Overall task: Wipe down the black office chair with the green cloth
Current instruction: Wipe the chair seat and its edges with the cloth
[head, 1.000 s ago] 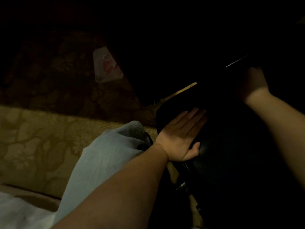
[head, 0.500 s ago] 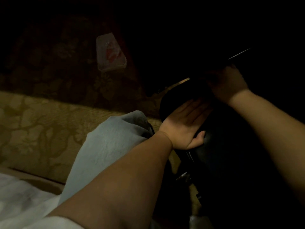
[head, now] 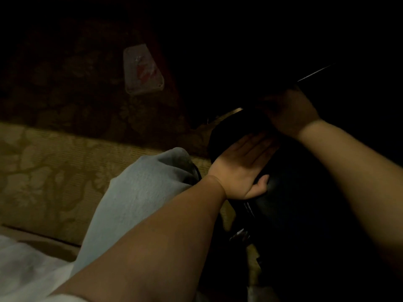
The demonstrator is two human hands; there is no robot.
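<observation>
At centre right, the padded part of the black office chair (head: 294,203) stretches from mid-frame toward lower right. The left hand (head: 242,164) lies flat on it, fingers straight; the right hand (head: 290,112) meets its upper end, fingers too shadowed to tell.

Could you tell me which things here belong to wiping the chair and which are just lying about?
Job: black chair; left hand, flat on it; right hand, at its far edge; cloth not discernible in the dark.
Lying about: pale flat object with red marks; patterned carpet.
</observation>
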